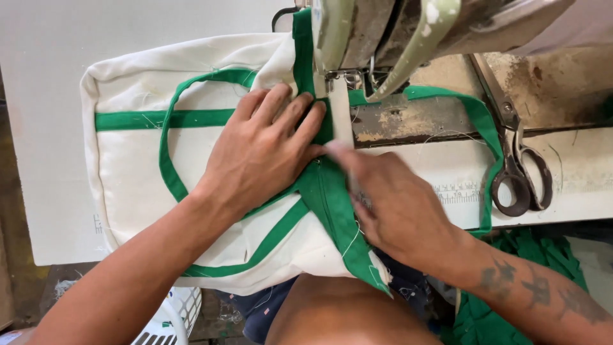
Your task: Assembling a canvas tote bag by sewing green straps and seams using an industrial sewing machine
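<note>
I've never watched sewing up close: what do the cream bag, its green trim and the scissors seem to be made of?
The cream bag looks like heavy woven cotton canvas, matte, with loose threads. The green trim seems a thinner woven fabric tape, folding softly. The scissors look like dark, worn metal, dull and possibly rusted.

The right hand (399, 207) is motion-blurred at its fingertips, so their grip on the green binding (332, 198) cannot be told. Beyond the left fingers (290, 112), the sewing machine (383, 32) hides the needle and is cut off by the top edge.

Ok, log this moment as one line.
left hand: flat on cream bag | right hand: fingertips on green trim | sewing machine: over trim | scissors: right, untouched
</note>
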